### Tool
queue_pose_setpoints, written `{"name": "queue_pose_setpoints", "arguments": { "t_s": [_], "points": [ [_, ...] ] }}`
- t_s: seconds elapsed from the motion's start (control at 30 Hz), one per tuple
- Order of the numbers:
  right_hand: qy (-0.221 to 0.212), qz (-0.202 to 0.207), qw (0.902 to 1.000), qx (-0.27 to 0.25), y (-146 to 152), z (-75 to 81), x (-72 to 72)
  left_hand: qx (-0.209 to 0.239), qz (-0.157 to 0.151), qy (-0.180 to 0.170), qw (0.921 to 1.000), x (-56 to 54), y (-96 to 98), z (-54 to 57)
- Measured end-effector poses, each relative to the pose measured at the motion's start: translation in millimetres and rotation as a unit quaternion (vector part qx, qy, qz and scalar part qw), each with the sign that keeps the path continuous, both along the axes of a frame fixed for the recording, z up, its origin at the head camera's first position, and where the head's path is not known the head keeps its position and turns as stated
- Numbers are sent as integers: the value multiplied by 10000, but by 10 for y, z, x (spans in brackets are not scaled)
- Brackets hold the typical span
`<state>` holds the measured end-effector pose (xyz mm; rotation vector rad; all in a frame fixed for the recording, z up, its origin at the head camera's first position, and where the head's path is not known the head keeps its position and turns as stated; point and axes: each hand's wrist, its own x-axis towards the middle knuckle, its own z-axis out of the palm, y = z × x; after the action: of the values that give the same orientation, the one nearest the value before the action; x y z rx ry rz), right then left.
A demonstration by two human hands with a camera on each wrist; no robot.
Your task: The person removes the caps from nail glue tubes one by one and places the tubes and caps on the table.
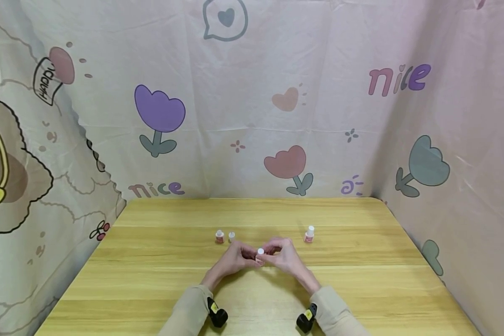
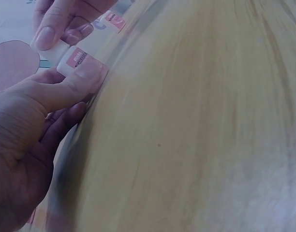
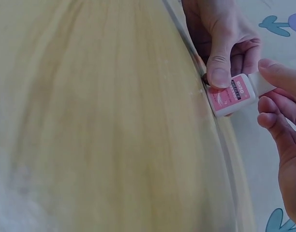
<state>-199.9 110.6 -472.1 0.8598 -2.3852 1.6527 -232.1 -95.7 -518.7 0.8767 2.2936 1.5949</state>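
Near the middle of the table, a small white nail glue bottle with a pink label is held between both hands. My left hand grips the body, its thumb lying over the label in the left wrist view. Thumb and fingers of my right hand pinch the white cap at the top. The cap sits on the neck, and the bottle's base is close to the tabletop. The left fingers partly hide the lower body.
Beyond the left hand stands a second small bottle with a pink label, a small white cap-like piece beside it. Farther right is another bottle with a tall white cap. Printed cloth hangs behind the wooden table.
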Motion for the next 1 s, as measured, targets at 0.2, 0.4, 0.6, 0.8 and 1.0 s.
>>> {"name": "queue_pose_setpoints", "arguments": {
  "t_s": [0.2,0.4,0.6,0.8,1.0],
  "points": [
    [90,102,9998,114,11,-22,-17,-54,39,18,10000,1,3,10],
    [-65,79,9997,210,21,-3,-7,-58,55,11,10000,1,5,7],
    [-256,-131,9987,413,0,62,-3,1,37,70,10000,-2,-6,-5],
    [-170,-111,9989,432,-3,81,-5,35,-6,66,10000,-7,-8,-10],
    [-252,32,9993,263,8,41,-23,35,-73,36,10000,-12,-11,-10]
  ]
}}
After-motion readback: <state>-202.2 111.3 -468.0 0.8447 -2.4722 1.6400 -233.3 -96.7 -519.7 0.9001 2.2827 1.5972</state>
